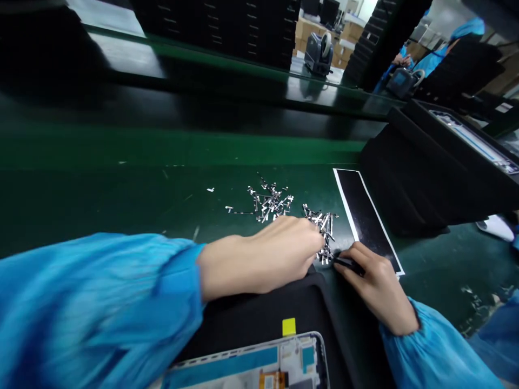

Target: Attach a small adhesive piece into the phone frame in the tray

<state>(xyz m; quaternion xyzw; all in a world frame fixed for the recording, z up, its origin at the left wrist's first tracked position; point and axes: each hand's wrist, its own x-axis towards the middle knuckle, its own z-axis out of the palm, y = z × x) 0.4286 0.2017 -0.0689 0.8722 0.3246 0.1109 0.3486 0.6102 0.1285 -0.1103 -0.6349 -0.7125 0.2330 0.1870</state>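
My left hand (pixel 263 256) reaches across the green bench, fingers curled together over a small heap of tiny metal parts (pixel 322 227); whether it pinches one is hidden. My right hand (pixel 375 283) grips a thin black tool (pixel 348 263) whose tip points at that same heap. A larger scatter of the same shiny parts (pixel 270 202) lies just beyond my left hand. Both arms wear blue sleeves. Below my hands lies a black mat (pixel 259 319) with an opened white-framed device (pixel 279 362) bearing a yellow tag (pixel 288 326).
A black strip with a white border (pixel 365 216) lies right of the parts. A black tray stack (pixel 425 173) stands at the right. Beyond the bench run a raised green shelf (pixel 243 65), tape dispensers (pixel 318 51) and another person in blue (pixel 438 54).
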